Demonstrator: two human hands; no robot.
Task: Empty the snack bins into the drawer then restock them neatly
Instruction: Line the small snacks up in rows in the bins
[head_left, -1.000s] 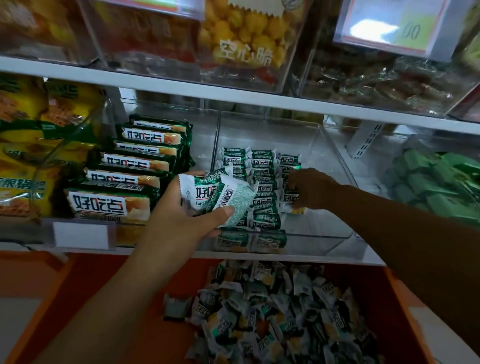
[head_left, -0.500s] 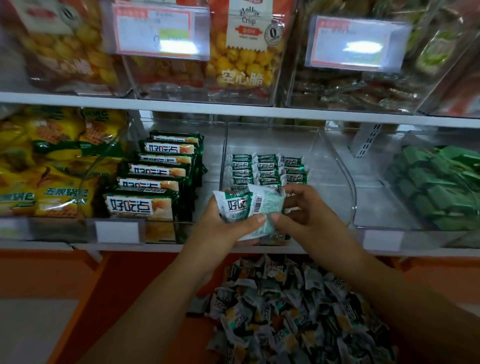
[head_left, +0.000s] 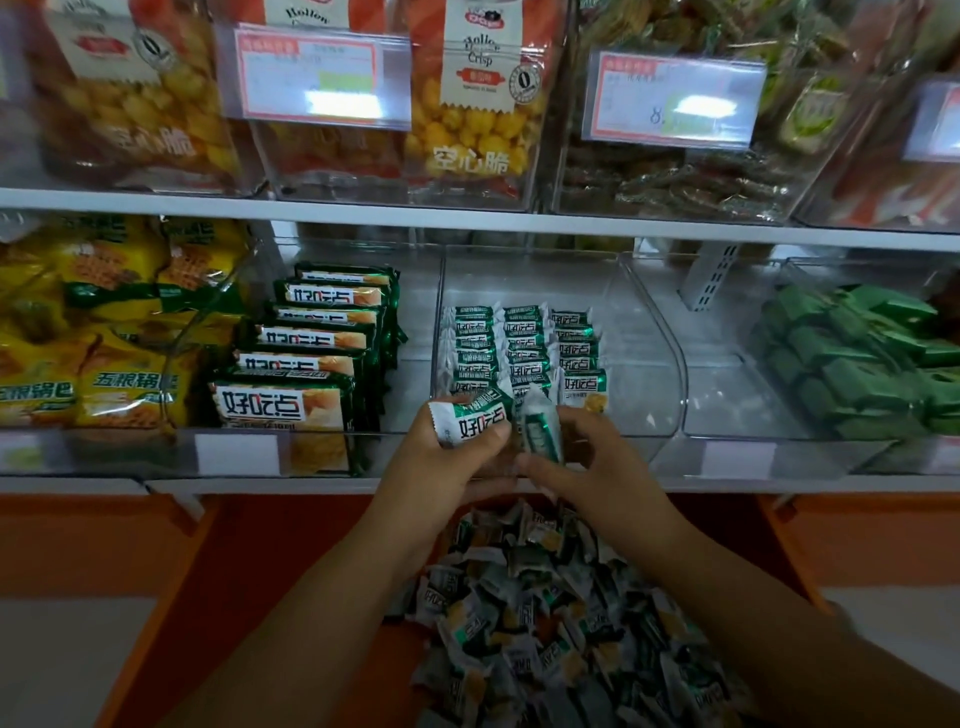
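Before the clear bin (head_left: 649, 338), the left hand (head_left: 441, 470) grips snack packets (head_left: 475, 423) lying crosswise. The right hand (head_left: 589, 467) pinches a single packet (head_left: 540, 431) standing nearly upright, edge-on.

The middle bin (head_left: 661, 374) is clear, hard plastic, smooth and glossy (light glints on its curved wall). Inside it, the small packets (head_left: 524, 343) wear shiny, crinkled film. Left of it, larger packs (head_left: 311, 358) look equally glossy. Below it, the orange drawer (head_left: 311, 545) looks matt.
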